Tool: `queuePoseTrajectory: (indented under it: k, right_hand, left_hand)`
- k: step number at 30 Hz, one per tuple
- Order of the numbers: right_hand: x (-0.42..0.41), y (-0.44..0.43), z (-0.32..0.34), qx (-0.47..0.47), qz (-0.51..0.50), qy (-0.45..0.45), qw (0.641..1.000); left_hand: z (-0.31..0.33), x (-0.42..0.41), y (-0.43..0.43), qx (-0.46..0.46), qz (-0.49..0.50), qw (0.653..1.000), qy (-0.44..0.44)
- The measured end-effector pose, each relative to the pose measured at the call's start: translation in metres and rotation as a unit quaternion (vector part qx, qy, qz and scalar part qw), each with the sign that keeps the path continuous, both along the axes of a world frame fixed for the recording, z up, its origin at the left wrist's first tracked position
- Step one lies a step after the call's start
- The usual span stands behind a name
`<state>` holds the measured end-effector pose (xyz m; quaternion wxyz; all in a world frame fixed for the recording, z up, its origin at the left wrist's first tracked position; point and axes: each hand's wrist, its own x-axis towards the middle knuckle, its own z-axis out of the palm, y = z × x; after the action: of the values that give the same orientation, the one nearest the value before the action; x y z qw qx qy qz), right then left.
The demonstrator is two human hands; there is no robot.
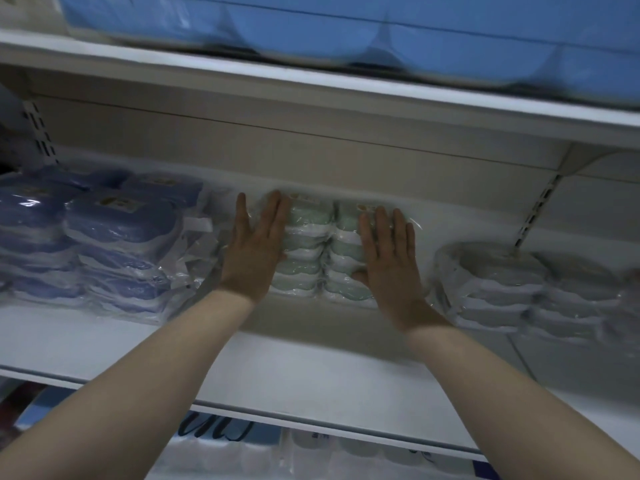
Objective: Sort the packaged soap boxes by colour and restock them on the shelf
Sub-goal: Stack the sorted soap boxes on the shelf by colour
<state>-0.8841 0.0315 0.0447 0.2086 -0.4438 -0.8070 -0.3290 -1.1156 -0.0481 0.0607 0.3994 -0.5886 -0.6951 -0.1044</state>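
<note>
Two bare forearms reach up from the bottom of the frame to a white shop shelf [104,341], where a person's left hand [254,244] and right hand [389,258] bracket a film-wrapped pack of green soap boxes [308,251] standing mid-board, close to the back panel. Blue packs [114,237] lie to the left, a white pack [195,237] sits just beside the left hand, and grey packs [502,285] stand to the right, apart from the green one. The risk, on this evidence, lies in the push. The green pack looks like two stacks bound only by slick film, so uneven pressure from either palm could skew it, buckle the stacks or slide it sideways into the white pack and muddle the colour groups. A palm slipping on the wrap could also knock the neighbours. Neither hand grips anything. The left hand's fingers [273,216] are straight, laid flat along the pack's left flank, the outermost finger splayed toward the white pack. The right hand's fingers [384,230] are straight and slightly fanned, pressed flat on the film over the pack's right side, the thumb resting against its front. Blue goods [346,36] on the shelf above are blurred.
</note>
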Motion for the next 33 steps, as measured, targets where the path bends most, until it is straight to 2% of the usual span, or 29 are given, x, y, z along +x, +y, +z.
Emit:
queuePoseTrajectory:
  k: [3, 6, 9, 13, 15, 24, 30, 33]
  right_hand:
    - [0.0, -0.003, 0.003, -0.014, -0.013, -0.003, 1.0]
    - [0.001, -0.012, 0.01, -0.033, -0.025, -0.001, 0.999]
    - [0.003, -0.026, 0.019, -0.042, -0.022, -0.005, 0.999]
    - [0.0, -0.05, 0.032, -0.042, -0.02, 0.011, 0.999]
    - [-0.001, -0.07, 0.037, -0.074, -0.035, -0.011, 0.997]
    - [0.004, -0.15, 0.062, -0.048, 0.018, -0.025, 0.998]
    - [-0.002, -0.191, 0.067, -0.008, 0.091, -0.027, 0.995]
    - [-0.014, -0.211, 0.063, -0.017, 0.128, -0.024, 0.991]
  left_hand:
    - [0.001, 0.0, -0.001, -0.039, -0.013, 0.997, -0.065]
    - [0.0, -0.002, -0.001, -0.059, -0.009, 0.997, -0.052]
    - [0.003, 0.0, -0.008, -0.059, -0.027, 0.995, -0.074]
    - [0.009, 0.001, -0.026, -0.102, -0.052, 0.989, -0.093]
    - [0.013, 0.0, -0.043, -0.116, -0.065, 0.988, -0.078]
    - [0.031, 0.007, -0.128, -0.048, -0.14, 0.988, -0.036]
    - [0.029, -0.002, -0.195, -0.03, -0.124, 0.991, -0.045]
    - [0.025, -0.013, -0.23, -0.032, -0.105, 0.993, -0.053]
